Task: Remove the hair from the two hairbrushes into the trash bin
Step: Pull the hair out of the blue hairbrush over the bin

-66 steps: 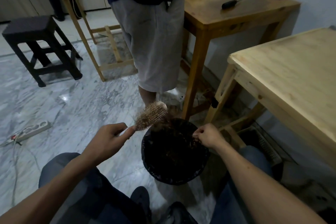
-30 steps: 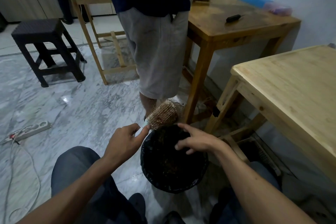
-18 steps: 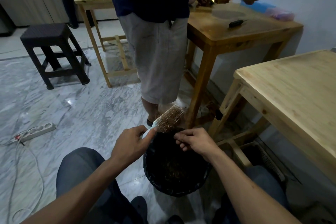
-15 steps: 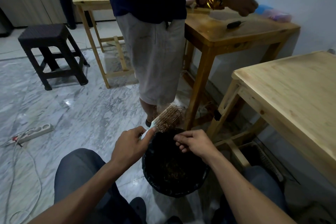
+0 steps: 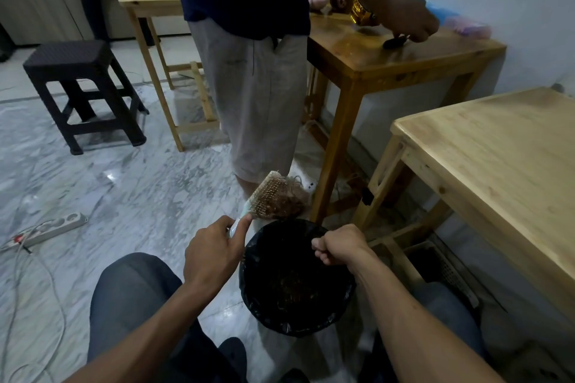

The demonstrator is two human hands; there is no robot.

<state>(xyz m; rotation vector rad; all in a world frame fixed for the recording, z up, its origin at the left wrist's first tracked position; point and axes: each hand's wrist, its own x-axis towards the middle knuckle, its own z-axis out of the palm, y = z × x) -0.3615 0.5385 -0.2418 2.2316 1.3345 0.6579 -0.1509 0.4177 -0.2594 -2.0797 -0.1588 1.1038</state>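
My left hand [image 5: 214, 253] grips the hairbrush [image 5: 270, 198]; my right hand [image 5: 340, 244], now withdrawn over the trash bin [image 5: 252, 292], seemingly pinches pulled hair.

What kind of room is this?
Probably a plain workroom or spare room indoors, not a salon: bare wooden tables, a marble floor with a power strip, and a dark stool.

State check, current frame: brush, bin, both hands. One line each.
hairbrush: held above the bin's far rim, brown hair clumped on its bristles
trash bin: open, black liner, loose hair inside
left hand: grips the hairbrush handle
right hand: fingers curled over the bin's rim; whether it pinches hair is too small to tell
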